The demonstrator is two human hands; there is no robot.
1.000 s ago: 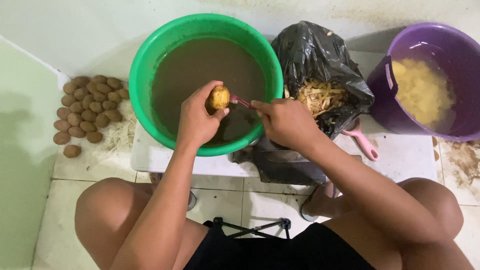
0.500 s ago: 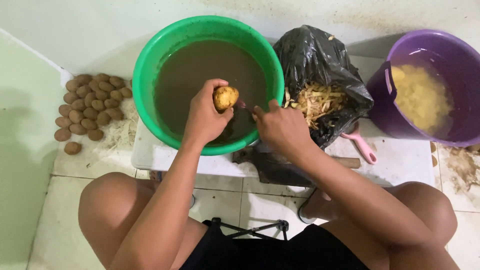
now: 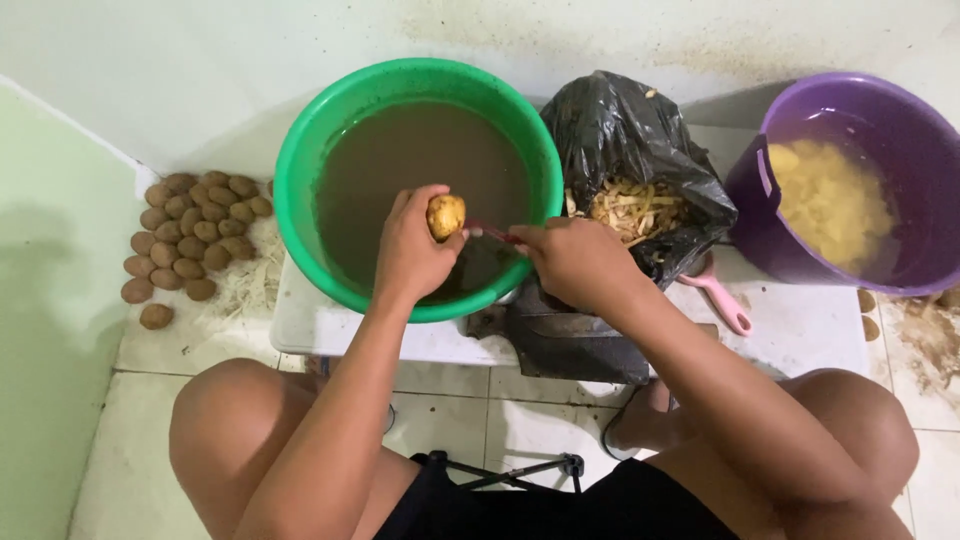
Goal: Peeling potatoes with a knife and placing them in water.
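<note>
Since the earlier frame, both hands sit a little nearer to the person over the green basin (image 3: 300,160), and the potato (image 3: 446,215) is turned so its yellow, half-peeled side faces up. The left hand (image 3: 410,250) grips this potato with fingers and thumb closed around it, above the brown water, probably so that dirt and drops fall back into the basin. The right hand (image 3: 575,262) is clenched around a red-handled peeler (image 3: 490,233), whose tip touches the potato on its right side. Just right of the basin, an open black bag (image 3: 620,130) holds peelings, near enough for scraps. Farther right, a purple bucket (image 3: 905,120) holds peeled pieces in water. On the floor at the left, unpeeled potatoes (image 3: 190,235) lie in a heap within reach of the left arm.
</note>
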